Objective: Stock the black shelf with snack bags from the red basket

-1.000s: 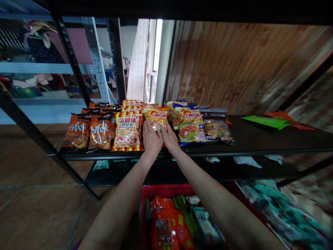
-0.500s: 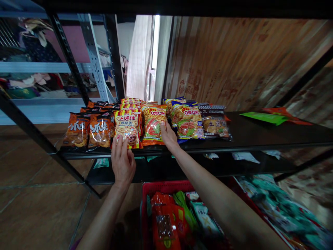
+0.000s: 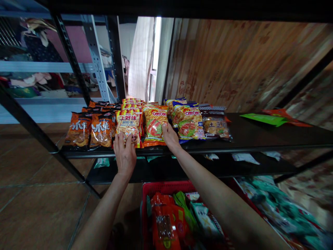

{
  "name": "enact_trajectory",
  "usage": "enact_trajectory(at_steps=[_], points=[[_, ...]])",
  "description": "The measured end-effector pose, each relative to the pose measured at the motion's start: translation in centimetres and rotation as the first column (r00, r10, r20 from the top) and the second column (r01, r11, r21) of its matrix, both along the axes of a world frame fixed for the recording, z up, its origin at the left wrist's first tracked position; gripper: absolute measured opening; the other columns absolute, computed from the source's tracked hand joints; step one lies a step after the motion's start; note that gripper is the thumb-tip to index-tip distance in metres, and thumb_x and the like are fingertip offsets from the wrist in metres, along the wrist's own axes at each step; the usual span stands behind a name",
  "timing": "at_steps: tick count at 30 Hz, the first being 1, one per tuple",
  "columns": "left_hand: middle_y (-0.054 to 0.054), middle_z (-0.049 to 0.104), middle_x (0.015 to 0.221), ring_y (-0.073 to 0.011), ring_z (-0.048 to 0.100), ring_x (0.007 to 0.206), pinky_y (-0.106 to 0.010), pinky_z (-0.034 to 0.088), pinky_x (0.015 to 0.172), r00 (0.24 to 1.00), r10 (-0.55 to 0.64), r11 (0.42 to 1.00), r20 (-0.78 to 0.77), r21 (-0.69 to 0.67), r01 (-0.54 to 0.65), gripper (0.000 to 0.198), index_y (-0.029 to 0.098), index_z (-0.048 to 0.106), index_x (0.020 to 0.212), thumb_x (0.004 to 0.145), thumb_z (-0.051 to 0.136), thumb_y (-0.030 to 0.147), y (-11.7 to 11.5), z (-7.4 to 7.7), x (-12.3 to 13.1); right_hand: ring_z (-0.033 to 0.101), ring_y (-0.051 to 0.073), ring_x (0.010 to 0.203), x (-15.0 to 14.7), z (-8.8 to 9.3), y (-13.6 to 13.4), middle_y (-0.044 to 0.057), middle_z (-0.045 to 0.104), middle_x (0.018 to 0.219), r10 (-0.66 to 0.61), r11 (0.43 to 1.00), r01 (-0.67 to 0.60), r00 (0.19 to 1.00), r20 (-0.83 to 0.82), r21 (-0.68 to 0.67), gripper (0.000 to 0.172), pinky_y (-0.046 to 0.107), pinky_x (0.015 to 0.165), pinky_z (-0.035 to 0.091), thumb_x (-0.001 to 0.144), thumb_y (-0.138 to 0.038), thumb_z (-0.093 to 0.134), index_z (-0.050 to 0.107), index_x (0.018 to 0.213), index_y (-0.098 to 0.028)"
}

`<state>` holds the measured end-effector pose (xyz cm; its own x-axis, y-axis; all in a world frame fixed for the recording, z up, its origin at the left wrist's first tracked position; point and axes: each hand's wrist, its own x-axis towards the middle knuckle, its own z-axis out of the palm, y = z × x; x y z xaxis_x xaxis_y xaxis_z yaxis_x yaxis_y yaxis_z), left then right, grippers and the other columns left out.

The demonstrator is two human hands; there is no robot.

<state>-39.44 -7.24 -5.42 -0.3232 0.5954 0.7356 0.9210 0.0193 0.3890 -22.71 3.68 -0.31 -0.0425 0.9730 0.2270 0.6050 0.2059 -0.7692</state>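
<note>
My left hand point(image 3: 125, 154) rests its spread fingers on the lower front of a yellow-and-red prawn cracker bag point(image 3: 128, 123), which stands at the front of its row. To the right of it is an orange snack bag point(image 3: 155, 121) with a red dish pictured on it. My right hand point(image 3: 170, 135) holds that bag's lower right edge, the thumb on its front and the other fingers partly hidden in the gap. A blue-and-yellow snack bag point(image 3: 188, 119) stands just right of my right hand. Further bags stand behind these fronts.
Dark orange snack bags point(image 3: 101, 128) stand at left, brown potato chip bags point(image 3: 215, 123) at right. A green packet point(image 3: 265, 119) lies farther along the black shelf point(image 3: 249, 137). Below are a lower shelf point(image 3: 182, 172) and a red basket point(image 3: 166, 187) of packets.
My left hand's fingers have spread and shifted slightly right across the prawn cracker bag. My right hand stays at the orange bag's edge. The view has shifted slightly.
</note>
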Motion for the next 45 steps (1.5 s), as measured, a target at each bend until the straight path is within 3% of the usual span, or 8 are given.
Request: enact_trajectory(at_steps=[8,13,17,24,30,38,42,45], points=[[-0.02,0.042,0.144,-0.0324,0.03,0.139,-0.053,0.031,0.109,0.998,-0.051,0.996,-0.024,0.077,0.053,0.035,0.014,0.06,0.12,0.089,0.045,0.02,0.6,-0.2,-0.5,0.052,0.03,0.123,-0.1,0.3,-0.2,0.011,0.054,0.136,-0.002,1.0,0.002,0.999,0.037,0.003,0.061,0.046,0.101,0.04,0.095,-0.049,0.021,0.031,0.147,-0.019],[-0.025,0.036,0.146,-0.0319,0.027,0.14,-0.049,0.032,0.11,0.996,-0.058,0.994,-0.064,0.09,0.063,0.039,0.008,0.054,0.126,0.09,0.046,0.021,0.4,-0.1,-0.5,0.052,0.029,0.122,0.0,0.2,-0.3,0.01,0.054,0.136,-0.009,1.0,0.009,0.999,0.034,0.004,0.061,0.046,0.101,0.04,0.094,-0.05,0.022,0.028,0.148,-0.021],[-0.024,0.031,0.149,-0.0334,0.02,0.143,-0.053,0.03,0.11,0.998,-0.043,0.995,-0.042,0.09,0.046,0.043,0.01,0.049,0.131,0.089,0.048,0.024,0.3,-0.2,-0.4,0.052,0.029,0.123,0.1,0.0,-0.2,0.01,0.052,0.138,-0.019,0.999,0.018,1.0,0.016,0.026,0.061,0.045,0.103,0.039,0.094,-0.049,0.022,0.031,0.146,-0.02],[-0.022,0.032,0.15,-0.0332,0.021,0.143,-0.058,0.026,0.11,0.999,-0.05,0.997,-0.008,0.066,0.05,0.043,0.014,0.05,0.13,0.089,0.047,0.026,0.4,-0.5,-0.4,0.048,0.028,0.127,0.2,-0.4,-0.5,0.009,0.05,0.14,0.001,0.998,0.0,1.0,-0.006,0.057,0.063,0.045,0.105,0.036,0.092,-0.052,0.024,0.031,0.146,-0.02],[-0.021,0.027,0.153,-0.0314,0.013,0.145,-0.055,0.023,0.113,0.996,-0.091,0.991,-0.028,0.092,0.093,0.042,0.012,0.051,0.129,0.089,0.047,0.022,-0.1,0.1,-0.2,0.046,0.029,0.128,0.1,-0.8,-1.2,0.011,0.046,0.143,-0.004,0.991,0.002,1.0,0.01,0.134,0.064,0.047,0.107,0.034,0.091,-0.049,0.026,0.028,0.147,-0.017],[-0.02,0.03,0.152,-0.0271,0.015,0.145,-0.052,0.027,0.113,0.922,-0.366,0.921,-0.126,0.091,0.379,0.041,0.01,0.05,0.127,0.087,0.041,0.01,-0.7,1.0,3.9,0.04,0.026,0.134,0.4,-1.3,-1.3,0.013,0.041,0.146,0.049,0.978,-0.05,0.999,0.008,0.204,0.063,0.044,0.111,0.03,0.092,-0.046,0.024,0.03,0.145,-0.012],[-0.019,0.032,0.151,-0.0265,0.016,0.145,-0.054,0.03,0.113,0.887,-0.452,0.882,-0.1,0.098,0.461,0.04,0.012,0.05,0.125,0.087,0.039,0.008,-0.7,1.2,6.5,0.037,0.023,0.136,1.6,-0.5,-2.1,0.014,0.041,0.146,0.03,0.94,-0.032,0.999,0.011,0.34,0.061,0.044,0.113,0.027,0.093,-0.046,0.022,0.034,0.142,-0.013],[-0.018,0.034,0.15,-0.0237,0.023,0.143,-0.048,0.035,0.112,0.842,-0.539,0.839,-0.025,0.071,0.539,0.042,0.012,0.05,0.126,0.087,0.036,0.006,-0.8,1.2,8.8,0.032,0.023,0.138,4.0,0.6,-2.5,0.014,0.04,0.147,-0.033,0.888,0.021,0.999,0.019,0.459,0.059,0.047,0.112,0.027,0.094,-0.045,0.02,0.033,0.143,-0.015]])
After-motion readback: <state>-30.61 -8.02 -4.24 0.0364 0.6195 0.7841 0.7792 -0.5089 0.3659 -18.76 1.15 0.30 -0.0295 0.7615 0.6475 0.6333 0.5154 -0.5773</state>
